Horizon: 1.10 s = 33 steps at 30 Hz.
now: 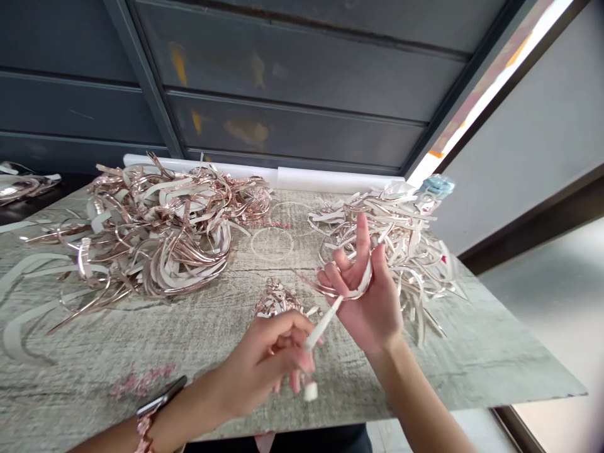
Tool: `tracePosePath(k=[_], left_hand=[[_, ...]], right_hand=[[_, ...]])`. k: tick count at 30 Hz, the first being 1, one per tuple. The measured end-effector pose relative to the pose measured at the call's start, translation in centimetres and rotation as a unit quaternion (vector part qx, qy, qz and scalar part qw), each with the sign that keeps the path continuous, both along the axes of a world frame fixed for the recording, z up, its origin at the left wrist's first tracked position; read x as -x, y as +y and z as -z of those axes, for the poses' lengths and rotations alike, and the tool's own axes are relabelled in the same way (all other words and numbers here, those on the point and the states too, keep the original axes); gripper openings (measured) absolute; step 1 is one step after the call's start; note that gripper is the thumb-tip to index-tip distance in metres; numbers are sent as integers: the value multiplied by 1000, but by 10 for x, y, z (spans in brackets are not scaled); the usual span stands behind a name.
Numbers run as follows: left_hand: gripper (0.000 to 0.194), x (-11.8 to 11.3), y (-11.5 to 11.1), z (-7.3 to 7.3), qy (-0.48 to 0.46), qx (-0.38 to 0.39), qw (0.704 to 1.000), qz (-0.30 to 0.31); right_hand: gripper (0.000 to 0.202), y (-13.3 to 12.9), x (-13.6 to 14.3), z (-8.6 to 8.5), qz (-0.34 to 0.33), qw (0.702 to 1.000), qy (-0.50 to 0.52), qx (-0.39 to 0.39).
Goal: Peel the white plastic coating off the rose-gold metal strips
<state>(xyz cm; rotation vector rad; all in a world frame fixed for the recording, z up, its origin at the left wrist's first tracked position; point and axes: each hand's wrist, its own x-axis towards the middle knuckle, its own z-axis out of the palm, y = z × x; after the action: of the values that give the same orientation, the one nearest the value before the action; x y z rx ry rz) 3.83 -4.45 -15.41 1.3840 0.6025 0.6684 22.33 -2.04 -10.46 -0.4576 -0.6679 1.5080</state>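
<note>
A thin ribbon strip (324, 324), white on one side and shiny rose gold on the other, runs between my hands. My left hand (268, 362) pinches it with thumb and fingers, and an end dangles below. My right hand (365, 302) is palm up, its index finger and thumb stretched out. The strip curves across its palm, and its other fingers curl over it. Just behind my left hand is a small heap of rose-gold scraps (278, 297). Close behind my right hand spreads a pile of white and rose-gold strips (401, 233).
A larger tangled pile of ribbon strips (174, 233) covers the left of the stone-patterned table (212, 358). White rolls (325, 180) lie along the back against a dark panelled wall (292, 88). A bluish plastic packet (436, 186) sits at the back right corner.
</note>
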Motion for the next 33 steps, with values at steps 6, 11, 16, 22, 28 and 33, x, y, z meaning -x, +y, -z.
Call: tracePosePath(k=[6,11,16,22,28,33], left_hand=[[43,4,6,1,-37,-185,963,-194],[23,-3,12,-2,118,-262,947,-140],[23,-4,17,-6,93,-294,939,-149],[18,3,15,-12,2,-243,955,-170],[26,3,8,-12,17,-169,978,-118],[33,0,6,-12,36,-136,985,-102]], right_hand=[[52,-8,11,3,28,995,-88,-21],[63,-14,20,9,-81,987,-133,-43],[80,-17,21,19,-73,961,-243,-107],[60,-19,12,17,-72,867,-429,-245],[55,-23,11,18,-177,886,-385,-186],[55,-29,19,21,-150,924,-336,-102]])
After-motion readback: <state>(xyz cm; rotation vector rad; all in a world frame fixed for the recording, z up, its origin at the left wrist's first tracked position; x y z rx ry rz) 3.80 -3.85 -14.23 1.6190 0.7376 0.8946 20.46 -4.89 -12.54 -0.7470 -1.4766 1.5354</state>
